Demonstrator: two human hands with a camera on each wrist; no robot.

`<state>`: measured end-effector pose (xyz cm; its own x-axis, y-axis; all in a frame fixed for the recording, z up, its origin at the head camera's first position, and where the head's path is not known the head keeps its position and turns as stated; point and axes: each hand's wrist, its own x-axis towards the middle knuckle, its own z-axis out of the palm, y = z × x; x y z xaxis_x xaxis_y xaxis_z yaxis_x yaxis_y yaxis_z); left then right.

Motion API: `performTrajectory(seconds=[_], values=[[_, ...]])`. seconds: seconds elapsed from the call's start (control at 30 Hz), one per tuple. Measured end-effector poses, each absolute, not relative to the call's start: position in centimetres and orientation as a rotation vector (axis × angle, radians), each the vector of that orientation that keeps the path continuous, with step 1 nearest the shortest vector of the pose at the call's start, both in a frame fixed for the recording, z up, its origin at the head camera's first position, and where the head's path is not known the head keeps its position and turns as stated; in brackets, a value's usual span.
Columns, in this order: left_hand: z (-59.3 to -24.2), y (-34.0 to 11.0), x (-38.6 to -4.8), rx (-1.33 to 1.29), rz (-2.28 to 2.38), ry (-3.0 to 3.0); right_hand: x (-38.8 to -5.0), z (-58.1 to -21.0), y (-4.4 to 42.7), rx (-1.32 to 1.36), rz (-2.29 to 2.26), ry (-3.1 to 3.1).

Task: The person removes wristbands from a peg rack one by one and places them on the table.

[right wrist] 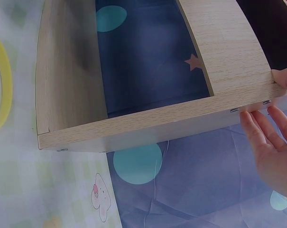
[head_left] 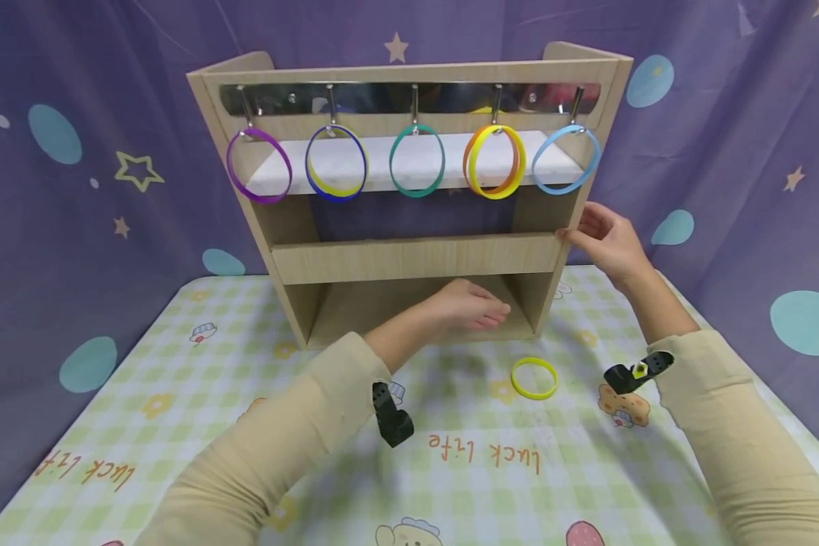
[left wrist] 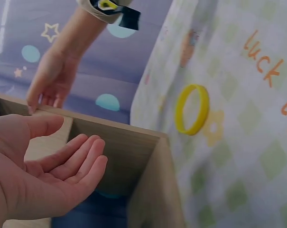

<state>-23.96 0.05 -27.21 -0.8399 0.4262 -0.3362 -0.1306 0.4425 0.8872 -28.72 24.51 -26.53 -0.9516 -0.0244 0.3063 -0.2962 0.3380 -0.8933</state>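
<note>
A wooden rack (head_left: 416, 262) stands on the table, its metal hook strip holding purple, blue, green, orange, yellow and light blue rings. My right hand (head_left: 607, 243) grips the rack's right side panel, thumb at the front edge and fingertips on the outer face, as the right wrist view shows (right wrist: 276, 137). The left hand (head_left: 469, 305), empty with fingers loosely extended, is in front of the rack's lower opening; in the left wrist view its palm (left wrist: 48, 175) shows. One yellow-green ring (head_left: 534, 359) lies flat on the tablecloth in front of the rack's right end.
A checked tablecloth (head_left: 211, 402) with printed drawings and lettering covers the table. Purple curtain (head_left: 723, 152) with stars and ovals surrounds it behind and at both sides. The rack has a white shelf (head_left: 375, 163) behind the rings and a crossbar (head_left: 416, 260) lower down.
</note>
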Motion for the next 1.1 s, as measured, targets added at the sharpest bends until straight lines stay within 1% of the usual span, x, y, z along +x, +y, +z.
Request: performTrajectory(seconds=[0.33, 0.8, 0.93, 1.1], values=[[-23.9, 0.8, -23.3, 0.344, 1.361, 2.238, -28.7, -26.6, 24.5, 0.299, 1.654, -2.356], [-19.4, 2.1, -22.3, 0.502, 1.460, 2.368, -28.7, -26.5, 24.6, 0.334, 1.701, -2.342], [-18.6, 2.8, -22.0, 0.514, 1.488, 2.429, -28.7, -26.6, 24.6, 0.374, 1.722, -2.301], [-18.4, 3.8, -21.6, 0.460, 1.639, 2.509, -28.6, -26.6, 24.6, 0.386, 1.748, -2.263]])
